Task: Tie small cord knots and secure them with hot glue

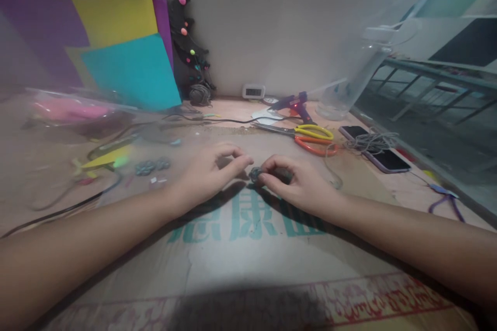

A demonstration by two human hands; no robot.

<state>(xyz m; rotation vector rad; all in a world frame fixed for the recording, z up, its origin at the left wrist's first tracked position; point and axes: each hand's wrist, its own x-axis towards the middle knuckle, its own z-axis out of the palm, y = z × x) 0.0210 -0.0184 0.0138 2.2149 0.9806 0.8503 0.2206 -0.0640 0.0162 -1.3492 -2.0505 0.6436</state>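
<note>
Between the thumb and forefinger of my right hand (301,181) is a small grey-green knotted cord piece (254,174), shaped like a little rosette. My left hand (213,168) is just to the left of it, thumb and forefinger brought together in a pinch. Whatever those left fingers hold, if anything, is too small to make out. Both hands are low over a printed sheet (240,264) with green and red markings. Two similar rosettes (145,167) lie on the left beyond my left forearm.
Behind the hands lie scissors (315,137) with yellow and orange handles and a glue gun (297,106). Phones (386,159) with tangled cord (373,140) are at right, near the table edge. A clear jug (341,83) stands at back right; coloured sheets (132,72) lean at back left.
</note>
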